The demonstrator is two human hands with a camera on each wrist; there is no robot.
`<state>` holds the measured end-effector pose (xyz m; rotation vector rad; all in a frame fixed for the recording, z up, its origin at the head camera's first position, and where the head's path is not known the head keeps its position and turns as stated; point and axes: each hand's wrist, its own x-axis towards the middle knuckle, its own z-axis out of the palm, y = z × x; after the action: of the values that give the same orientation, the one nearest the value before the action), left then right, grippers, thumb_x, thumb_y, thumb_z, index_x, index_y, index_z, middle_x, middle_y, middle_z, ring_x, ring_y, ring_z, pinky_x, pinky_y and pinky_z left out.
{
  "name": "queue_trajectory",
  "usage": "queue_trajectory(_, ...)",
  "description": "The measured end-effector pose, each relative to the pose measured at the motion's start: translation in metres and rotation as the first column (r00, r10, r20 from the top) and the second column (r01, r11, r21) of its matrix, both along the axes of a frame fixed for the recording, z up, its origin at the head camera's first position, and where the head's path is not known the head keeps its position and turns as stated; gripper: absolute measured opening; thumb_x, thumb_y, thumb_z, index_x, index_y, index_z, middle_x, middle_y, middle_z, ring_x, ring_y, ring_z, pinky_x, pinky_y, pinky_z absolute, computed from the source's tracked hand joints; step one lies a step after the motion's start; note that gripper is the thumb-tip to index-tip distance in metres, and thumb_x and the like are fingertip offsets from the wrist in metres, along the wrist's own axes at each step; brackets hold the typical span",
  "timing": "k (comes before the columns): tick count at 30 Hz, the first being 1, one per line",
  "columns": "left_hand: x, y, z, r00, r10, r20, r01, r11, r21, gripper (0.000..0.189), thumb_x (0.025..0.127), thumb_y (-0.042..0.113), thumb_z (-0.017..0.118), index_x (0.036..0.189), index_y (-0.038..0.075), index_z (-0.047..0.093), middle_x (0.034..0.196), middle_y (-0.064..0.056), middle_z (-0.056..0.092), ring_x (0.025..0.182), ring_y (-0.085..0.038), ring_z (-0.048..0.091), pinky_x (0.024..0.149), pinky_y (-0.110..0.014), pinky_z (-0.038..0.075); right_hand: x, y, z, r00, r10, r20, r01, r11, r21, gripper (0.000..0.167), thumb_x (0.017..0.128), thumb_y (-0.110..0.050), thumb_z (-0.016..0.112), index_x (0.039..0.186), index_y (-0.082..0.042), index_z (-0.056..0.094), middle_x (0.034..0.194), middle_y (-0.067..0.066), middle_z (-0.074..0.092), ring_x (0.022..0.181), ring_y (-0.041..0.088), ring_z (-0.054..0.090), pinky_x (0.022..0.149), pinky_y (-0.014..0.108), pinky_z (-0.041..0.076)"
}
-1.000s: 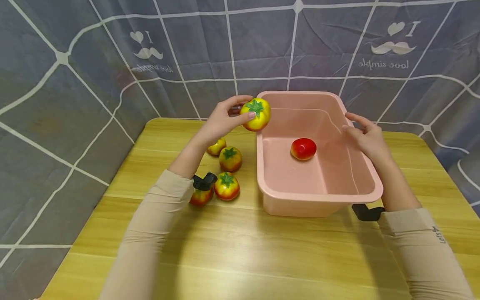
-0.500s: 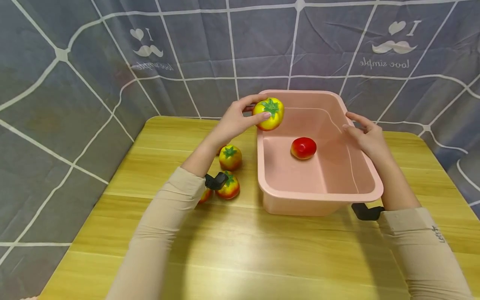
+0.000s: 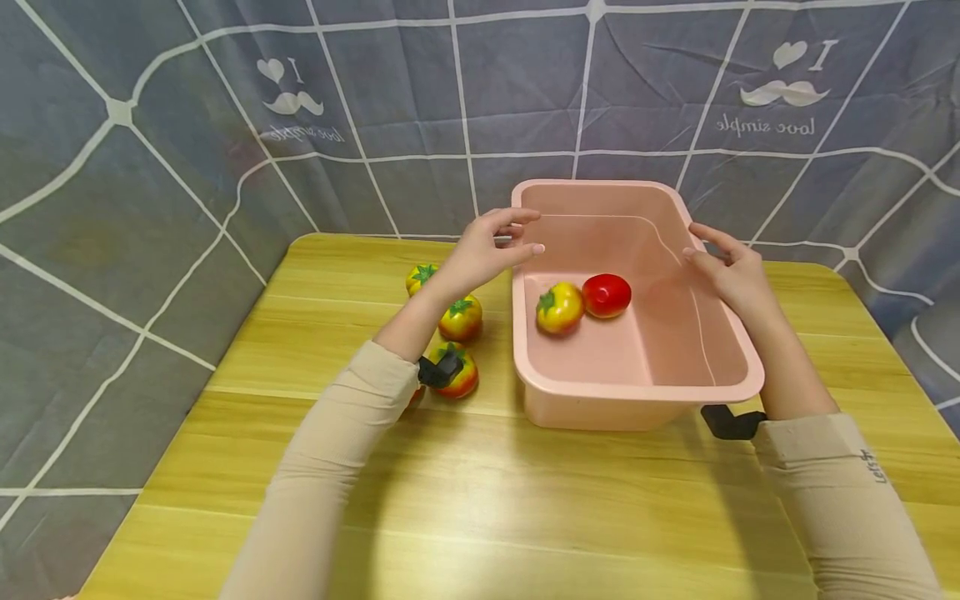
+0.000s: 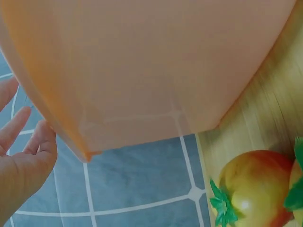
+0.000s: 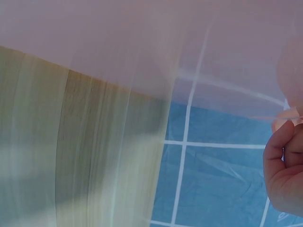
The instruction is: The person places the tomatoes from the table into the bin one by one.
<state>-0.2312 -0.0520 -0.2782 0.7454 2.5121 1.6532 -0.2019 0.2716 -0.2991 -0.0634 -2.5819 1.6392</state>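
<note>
The pink plastic basin stands on the wooden table. A glossy red fruit lies in it, and a yellow-red fruit with a green star-shaped leaf top, like a toy tomato, lies against it. Over the basin's left rim is my left hand, its fingers and thumb apart with nothing between them. My right hand holds the right rim, thumb on the inner side. In the right wrist view the right hand's fingers curl at the rim.
Several more yellow-red fruits lie left of the basin, partly hidden by the left forearm. Behind the table hangs a grey curtain with white lines. Each wrist carries a black camera mount.
My left hand has moved right over the basin and let go of the yellow-red fruit, which now lies inside beside the red one. The right hand has stayed on the rim.
</note>
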Motion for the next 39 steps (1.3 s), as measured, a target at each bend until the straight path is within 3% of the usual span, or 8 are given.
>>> queue_trajectory(7, 0.002, -0.013, -0.003, 1.000, -0.014, 0.010, 0.014, 1.000, 0.023, 0.048, 0.086, 0.020, 0.068, 0.130, 0.008, 0.054, 0.129, -0.005, 0.054, 0.114, -0.018, 0.052, 0.090, -0.029, 0.047, 0.000, -0.001, 0.000, 1.000, 0.002, 0.014, -0.002, 1.000, -0.017, 0.057, 0.091, -0.032, 0.058, 0.141, -0.012, 0.041, 0.087, -0.027, 0.055, 0.070, -0.008, 0.059, 0.060, 0.013, 0.049)
queue_trajectory(14, 0.007, -0.034, -0.009, 0.999, -0.026, 0.041, 0.024, 0.998, 0.052, 0.049, 0.087, 0.015, 0.066, 0.132, 0.008, 0.050, 0.128, -0.010, 0.052, 0.114, -0.022, 0.052, 0.092, -0.033, 0.046, 0.001, -0.001, 0.000, 1.000, 0.003, 0.014, -0.003, 1.000, -0.016, 0.057, 0.091, -0.032, 0.058, 0.141, -0.010, 0.041, 0.081, -0.028, 0.056, 0.069, -0.008, 0.058, 0.060, 0.013, 0.049)
queue_trajectory(21, 0.014, -0.065, -0.022, 0.997, -0.034, 0.070, 0.033, 0.999, 0.012, 0.049, 0.088, 0.015, 0.066, 0.133, 0.008, 0.049, 0.131, -0.008, 0.051, 0.116, -0.023, 0.050, 0.093, -0.035, 0.045, 0.002, -0.001, 0.000, 1.000, 0.005, 0.019, -0.004, 1.000, -0.028, 0.057, 0.091, -0.031, 0.058, 0.142, -0.011, 0.040, 0.081, -0.028, 0.056, 0.069, -0.007, 0.059, 0.059, 0.014, 0.049)
queue_trajectory(32, 0.037, -0.124, -0.050, 0.988, -0.024, 0.152, 0.035, 0.997, -0.068, 0.051, 0.088, 0.015, 0.065, 0.134, 0.003, 0.045, 0.136, -0.016, 0.044, 0.121, -0.034, 0.045, 0.094, -0.040, 0.045, 0.002, -0.002, 0.001, 1.000, 0.011, 0.029, -0.010, 0.999, -0.032, 0.058, 0.091, -0.032, 0.058, 0.142, -0.012, 0.040, 0.082, -0.027, 0.057, 0.070, -0.007, 0.059, 0.060, 0.014, 0.049)
queue_trajectory(35, 0.045, -0.137, -0.054, 0.986, -0.016, 0.164, 0.025, 0.998, -0.051, 0.053, 0.088, 0.014, 0.065, 0.135, 0.000, 0.043, 0.136, -0.020, 0.043, 0.122, -0.036, 0.043, 0.096, -0.043, 0.042, 0.002, -0.002, 0.001, 1.000, 0.010, 0.028, -0.009, 1.000, -0.013, 0.058, 0.092, -0.033, 0.058, 0.142, -0.012, 0.039, 0.088, -0.027, 0.054, 0.071, -0.008, 0.058, 0.060, 0.014, 0.049)
queue_trajectory(39, 0.054, -0.151, -0.059, 0.985, -0.012, 0.174, 0.019, 0.999, -0.041, 0.053, 0.088, 0.012, 0.065, 0.134, -0.002, 0.043, 0.136, -0.019, 0.044, 0.122, -0.036, 0.042, 0.100, -0.046, 0.037, 0.003, -0.001, 0.000, 1.000, 0.003, 0.031, -0.003, 1.000, 0.011, 0.057, 0.092, -0.034, 0.057, 0.143, -0.014, 0.039, 0.104, -0.018, 0.051, 0.072, -0.010, 0.057, 0.061, 0.013, 0.048)
